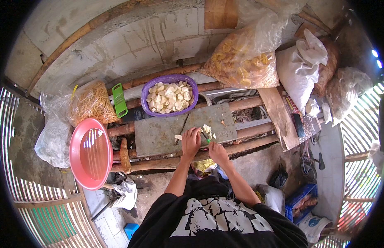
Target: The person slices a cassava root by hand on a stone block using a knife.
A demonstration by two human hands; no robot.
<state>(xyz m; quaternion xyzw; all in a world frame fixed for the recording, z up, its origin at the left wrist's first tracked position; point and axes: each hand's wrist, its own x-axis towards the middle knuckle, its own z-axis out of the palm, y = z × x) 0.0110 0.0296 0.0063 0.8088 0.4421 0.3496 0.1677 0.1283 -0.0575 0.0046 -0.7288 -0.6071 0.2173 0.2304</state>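
My right hand grips a knife by its green handle, its blade over a grey board. My left hand presses down on a pale peeled root piece, one end of which sticks out to the left of the fingers. Thin white slices lie in a small pile beyond the blade. Behind the board, a purple plastic basin holds many similar pale slices.
Left of the board are a pink basin of liquid, a brown unpeeled root, a green slicer and a bag of thin sticks. Behind at right stand a bag of yellow chips and a white sack. Gaps separate the bench's poles.
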